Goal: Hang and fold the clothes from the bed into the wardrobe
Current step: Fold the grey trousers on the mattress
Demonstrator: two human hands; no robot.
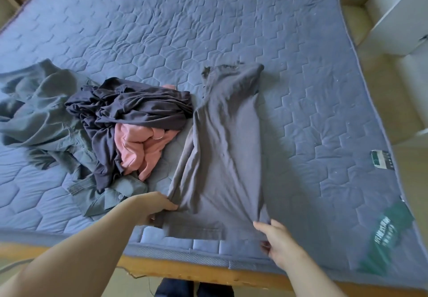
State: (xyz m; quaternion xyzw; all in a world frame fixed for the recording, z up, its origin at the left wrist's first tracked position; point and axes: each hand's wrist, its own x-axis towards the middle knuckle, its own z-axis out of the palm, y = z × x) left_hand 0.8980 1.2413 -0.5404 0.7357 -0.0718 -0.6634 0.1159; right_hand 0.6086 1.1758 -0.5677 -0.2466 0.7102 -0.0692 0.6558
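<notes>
Status: grey garment (pixel 222 153) lies flat on the mattress (pixel 301 65), centre of frame, hem end at the near edge by me. Its long axis runs from the hem at bottom centre up to the neck end at upper centre, tilted slightly right.

Left hand (pixel 159 206) pinches the hem's left corner, fingers closed on cloth. Right hand (pixel 276 241) grips the right corner, fingers curled round a bunch of fabric. Both grips sit at the same end, one on each side of the axis, so the rest of the garment lies away from me, up-frame.

My read: spread-and-fold step. A fold goes either across the axis or by carrying the hem up toward the neck.

Left hand is nearer the pile (pixel 120 123) at centre left, which sits just beside the garment's left edge. Risk: a left-side fold drags it.

I can't tell if the white unit (pixel 398 14) at upper right is the wardrobe.
</notes>
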